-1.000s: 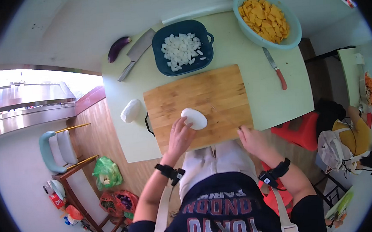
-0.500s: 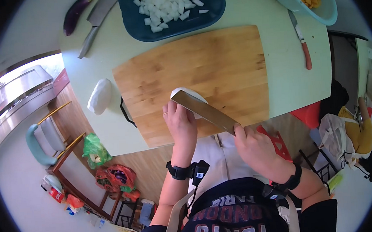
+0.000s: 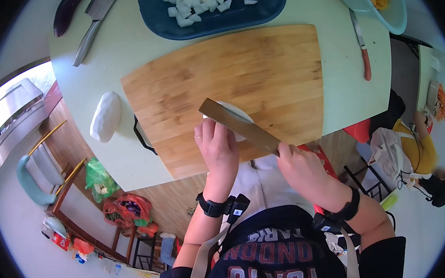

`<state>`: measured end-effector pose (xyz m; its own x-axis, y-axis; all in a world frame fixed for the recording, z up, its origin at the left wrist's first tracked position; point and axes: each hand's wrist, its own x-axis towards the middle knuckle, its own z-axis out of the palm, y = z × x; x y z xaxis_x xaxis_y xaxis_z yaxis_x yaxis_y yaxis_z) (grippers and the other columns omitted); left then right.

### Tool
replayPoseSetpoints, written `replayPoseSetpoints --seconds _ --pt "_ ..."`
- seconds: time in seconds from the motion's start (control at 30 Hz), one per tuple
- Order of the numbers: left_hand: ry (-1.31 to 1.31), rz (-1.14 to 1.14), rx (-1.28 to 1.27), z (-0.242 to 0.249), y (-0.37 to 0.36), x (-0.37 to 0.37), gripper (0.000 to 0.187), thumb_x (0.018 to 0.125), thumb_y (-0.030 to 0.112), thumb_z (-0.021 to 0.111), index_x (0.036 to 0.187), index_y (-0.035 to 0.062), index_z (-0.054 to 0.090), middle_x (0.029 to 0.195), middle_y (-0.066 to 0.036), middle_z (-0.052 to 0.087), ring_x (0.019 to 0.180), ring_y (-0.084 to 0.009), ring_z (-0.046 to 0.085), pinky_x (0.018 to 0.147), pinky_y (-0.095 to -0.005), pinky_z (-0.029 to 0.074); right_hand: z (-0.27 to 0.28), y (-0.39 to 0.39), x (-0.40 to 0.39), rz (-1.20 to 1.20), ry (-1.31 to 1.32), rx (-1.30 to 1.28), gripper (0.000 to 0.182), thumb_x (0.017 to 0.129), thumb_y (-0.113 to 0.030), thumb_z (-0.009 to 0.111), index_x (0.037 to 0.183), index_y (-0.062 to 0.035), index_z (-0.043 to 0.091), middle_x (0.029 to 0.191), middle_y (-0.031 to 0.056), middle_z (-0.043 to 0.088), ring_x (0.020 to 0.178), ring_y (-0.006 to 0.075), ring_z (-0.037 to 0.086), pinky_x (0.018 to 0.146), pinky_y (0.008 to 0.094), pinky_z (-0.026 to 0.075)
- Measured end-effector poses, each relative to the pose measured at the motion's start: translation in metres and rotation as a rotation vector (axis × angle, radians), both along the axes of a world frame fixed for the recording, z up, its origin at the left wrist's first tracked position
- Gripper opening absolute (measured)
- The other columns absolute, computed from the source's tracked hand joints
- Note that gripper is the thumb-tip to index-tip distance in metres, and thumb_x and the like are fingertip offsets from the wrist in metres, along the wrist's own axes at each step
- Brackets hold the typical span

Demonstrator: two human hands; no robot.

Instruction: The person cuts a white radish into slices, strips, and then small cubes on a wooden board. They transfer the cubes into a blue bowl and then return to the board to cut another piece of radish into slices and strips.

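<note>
The pale green table (image 3: 131, 161) fills my view, and on it lies the rectangular bamboo cutting board (image 3: 229, 81), larger in frame than a second ago because the head has dipped closer. In that time the broad steel cleaver (image 3: 237, 125) has swung over the peeled white vegetable (image 3: 239, 119), blade laid across its top, so I judge a cut is being lined up. My left hand (image 3: 217, 149) cups the vegetable's near end, fingers curled on it. My right hand (image 3: 299, 167) is closed round the cleaver's handle, which it hides. The blade covers most of the vegetable; whether the edge has bitten in I cannot tell.
</note>
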<state>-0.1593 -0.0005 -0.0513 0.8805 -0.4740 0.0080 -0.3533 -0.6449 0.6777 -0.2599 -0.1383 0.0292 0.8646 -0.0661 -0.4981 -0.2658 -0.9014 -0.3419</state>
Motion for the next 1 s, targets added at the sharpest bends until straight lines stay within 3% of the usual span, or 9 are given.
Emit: replayPoseSetpoints --seconds 0.2,0.3,0.37,0.4,0.43,0.5,0.57,0.63,1.0 --pt "0.000 -0.002 -0.013 0.000 0.001 0.000 0.025 0.068 -0.007 0.059 0.091 0.0024 0.058 0.092 -0.012 0.055 0.086 -0.0303 0.049 0.077 -0.0382 0.040 -0.035 0.002 0.006 0.004 -0.112 -0.012 0.011 0.078 -0.010 0.054 0.079 -0.0023 0.045 0.060 0.0119 0.057 0.051 0.0226 0.062 0.041 0.0286 0.049" --pt "-0.051 -0.008 -0.065 0.002 0.000 0.000 0.021 0.071 -0.006 0.059 0.090 0.0026 0.057 0.092 -0.012 0.055 0.086 -0.0298 0.049 0.076 -0.0373 0.040 -0.039 -0.009 0.005 -0.052 0.037 0.019 0.016 0.085 -0.016 0.051 0.080 -0.0013 0.046 0.061 0.0143 0.057 0.052 0.0274 0.061 0.043 0.0353 0.048" --pt "-0.030 -0.020 -0.078 0.001 0.003 0.001 0.017 0.074 -0.005 0.058 0.090 0.0026 0.057 0.093 -0.012 0.055 0.085 -0.0298 0.048 0.075 -0.0375 0.040 -0.049 -0.028 0.009 -0.377 0.087 0.392 0.024 0.090 -0.024 0.046 0.083 -0.0009 0.046 0.060 0.0168 0.056 0.055 0.0347 0.058 0.049 0.0437 0.045" --pt "-0.005 -0.032 -0.090 0.002 0.004 0.001 0.014 0.077 -0.004 0.057 0.090 0.0026 0.057 0.095 -0.012 0.055 0.085 -0.0298 0.047 0.075 -0.0377 0.040 -0.047 -0.046 0.016 -0.421 0.103 0.570 0.026 0.092 -0.026 0.044 0.086 -0.0013 0.047 0.061 0.0186 0.055 0.058 0.0403 0.055 0.054 0.0489 0.042" --pt "-0.015 -0.035 -0.096 0.002 0.003 0.002 0.014 0.077 -0.004 0.057 0.090 0.0026 0.057 0.095 -0.012 0.055 0.085 -0.0298 0.047 0.075 -0.0377 0.040 -0.038 -0.047 0.018 -0.420 0.091 0.567 0.026 0.092 -0.026 0.044 0.086 -0.0013 0.047 0.061 0.0186 0.055 0.058 0.0403 0.055 0.054 0.0489 0.042" --pt "-0.059 -0.023 -0.056 0.002 0.004 0.002 0.012 0.078 -0.002 0.058 0.089 0.0027 0.057 0.094 -0.013 0.055 0.085 -0.0294 0.047 0.076 -0.0363 0.038 -0.026 -0.041 0.016 -0.263 0.053 0.312 0.025 0.092 -0.025 0.044 0.086 -0.0012 0.047 0.063 0.0183 0.056 0.056 0.0386 0.055 0.051 0.0467 0.044" --pt "-0.082 -0.014 -0.045 0.001 0.004 0.001 0.015 0.076 -0.004 0.058 0.089 0.0035 0.058 0.094 -0.011 0.055 0.085 -0.0296 0.047 0.075 -0.0362 0.039 -0.012 -0.017 -0.001 -0.223 -0.006 0.231 0.020 0.089 -0.021 0.048 0.084 -0.0019 0.048 0.064 0.0156 0.056 0.053 0.0331 0.058 0.048 0.0420 0.045" --pt "-0.093 -0.009 -0.035 -0.001 0.002 0.000 0.018 0.075 -0.005 0.058 0.089 0.0043 0.059 0.094 -0.010 0.056 0.085 -0.0298 0.047 0.074 -0.0361 0.039 0.004 0.002 -0.016 -0.082 -0.060 -0.063 0.013 0.084 -0.015 0.052 0.083 -0.0027 0.048 0.062 0.0111 0.055 0.051 0.0256 0.059 0.043 0.0354 0.046" --pt "-0.015 -0.024 -0.034 -0.002 0.007 0.000 0.029 0.068 -0.011 0.055 0.094 0.0029 0.057 0.104 -0.013 0.053 0.091 -0.0312 0.044 0.079 -0.0381 0.038 0.009 0.007 -0.030 -0.023 -0.120 -0.141 0.012 0.076 -0.010 0.058 0.080 -0.0032 0.048 0.060 0.0068 0.052 0.049 0.0197 0.058 0.040 0.0283 0.046"
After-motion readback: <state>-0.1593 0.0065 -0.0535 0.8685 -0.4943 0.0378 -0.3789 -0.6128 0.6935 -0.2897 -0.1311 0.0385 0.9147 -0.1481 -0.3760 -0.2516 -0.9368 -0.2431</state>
